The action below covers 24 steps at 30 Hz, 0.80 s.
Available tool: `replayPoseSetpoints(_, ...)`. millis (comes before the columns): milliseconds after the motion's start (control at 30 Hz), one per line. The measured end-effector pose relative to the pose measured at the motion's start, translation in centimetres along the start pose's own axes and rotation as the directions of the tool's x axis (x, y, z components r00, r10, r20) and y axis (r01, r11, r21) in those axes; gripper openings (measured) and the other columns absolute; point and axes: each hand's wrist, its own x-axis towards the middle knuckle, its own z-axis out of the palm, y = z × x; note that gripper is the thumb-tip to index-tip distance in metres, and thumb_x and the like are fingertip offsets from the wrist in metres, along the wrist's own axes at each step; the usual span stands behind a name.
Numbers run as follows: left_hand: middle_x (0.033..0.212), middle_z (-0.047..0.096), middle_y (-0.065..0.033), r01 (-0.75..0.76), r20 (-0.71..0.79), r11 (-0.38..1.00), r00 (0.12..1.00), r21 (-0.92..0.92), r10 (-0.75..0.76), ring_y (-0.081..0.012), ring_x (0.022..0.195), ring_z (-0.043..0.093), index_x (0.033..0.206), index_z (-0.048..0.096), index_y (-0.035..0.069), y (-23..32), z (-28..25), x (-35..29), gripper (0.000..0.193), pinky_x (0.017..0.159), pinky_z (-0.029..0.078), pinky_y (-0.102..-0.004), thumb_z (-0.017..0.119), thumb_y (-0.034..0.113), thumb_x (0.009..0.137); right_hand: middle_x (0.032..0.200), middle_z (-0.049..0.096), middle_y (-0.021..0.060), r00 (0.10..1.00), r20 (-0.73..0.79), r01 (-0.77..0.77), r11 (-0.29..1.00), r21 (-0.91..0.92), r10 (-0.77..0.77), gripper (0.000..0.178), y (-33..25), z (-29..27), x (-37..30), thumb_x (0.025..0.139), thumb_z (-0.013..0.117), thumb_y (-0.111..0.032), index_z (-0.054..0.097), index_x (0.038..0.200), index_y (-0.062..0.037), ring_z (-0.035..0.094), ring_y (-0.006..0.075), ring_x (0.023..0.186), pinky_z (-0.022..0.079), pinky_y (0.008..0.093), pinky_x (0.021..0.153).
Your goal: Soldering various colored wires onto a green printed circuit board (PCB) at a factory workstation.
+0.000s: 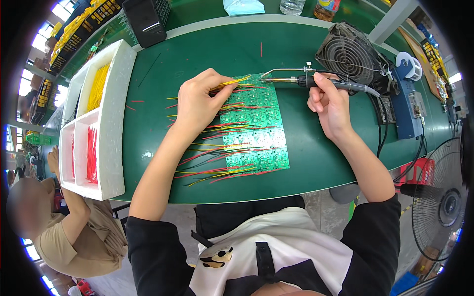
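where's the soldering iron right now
In the head view, the soldering iron is right of centre in the right hand, just below the dark square fan, with its tip pointing left at the top end of the green circuit board.

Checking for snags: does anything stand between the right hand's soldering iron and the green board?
Nothing visible does. The soldering iron in the right hand extends over the circuit board near its far right corner; whether its tip touches is unclear. A thin metal tube runs alongside, curving toward the tip.
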Motion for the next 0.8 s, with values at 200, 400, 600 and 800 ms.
replayPoseSetpoints(200, 0.069, 0.058, -0.0036, -0.045, -0.052, 0.998, 0.998, 0.049, 0.048, -0.0163, 0.054, 0.056, 0.08, 0.068, 0.006, -0.29, 0.3, -0.02, 0.009, 0.051, 0.044, -0.0257, 0.066, 0.011, 0.073, 0.054, 0.048, 0.0023, 1.0, -0.004, 0.011, 1.0, -0.024, -0.011, 0.017, 0.19, -0.03, -0.08, 0.083, 0.059, -0.016, 0.047, 0.087, -0.0046, 0.039, 0.0069, 0.04, 0.031, 0.0219, 0.04)
replayPoseSetpoints(400, 0.069, 0.058, -0.0038, -0.045, -0.053, 0.998, 0.997, 0.044, 0.047, -0.0164, 0.053, 0.056, 0.081, 0.068, 0.007, -0.36, 0.4, -0.02, 0.009, 0.05, 0.044, -0.0257, 0.066, 0.01, 0.072, 0.055, 0.048, 0.0026, 1.0, 0.001, 0.025, 0.999, -0.027, -0.025, 0.019, 0.34, -0.13, -0.08, 0.082, 0.06, -0.016, 0.047, 0.088, -0.0035, 0.04, 0.0067, 0.041, 0.031, 0.0216, 0.039)
replayPoseSetpoints(600, 0.069, 0.058, -0.0038, -0.069, -0.054, 0.996, 0.996, 0.064, 0.073, -0.017, 0.053, 0.055, 0.08, 0.068, 0.007, -0.48, 0.37, -0.04, 0.009, 0.05, 0.043, -0.026, 0.066, 0.011, 0.073, 0.054, 0.048, 0.0026, 1.0, 0.002, 0.025, 0.999, -0.039, -0.025, 0.019, 0.32, -0.08, -0.18, 0.082, 0.06, -0.015, 0.047, 0.088, -0.0036, 0.04, 0.0069, 0.04, 0.031, 0.0215, 0.039)
replayPoseSetpoints(800, 0.07, 0.057, -0.0051, -0.056, -0.009, 0.995, 0.998, 0.079, 0.057, -0.0112, 0.058, 0.056, 0.085, 0.067, 0.002, -0.19, 0.2, -0.12, 0.011, 0.054, 0.045, -0.022, 0.062, 0.001, 0.075, 0.054, 0.048, 0.0028, 0.999, 0.011, 0.042, 0.998, -0.038, -0.041, 0.019, 0.26, -0.11, -0.27, 0.082, 0.061, -0.015, 0.048, 0.089, -0.0037, 0.04, 0.0073, 0.04, 0.032, 0.0216, 0.039)
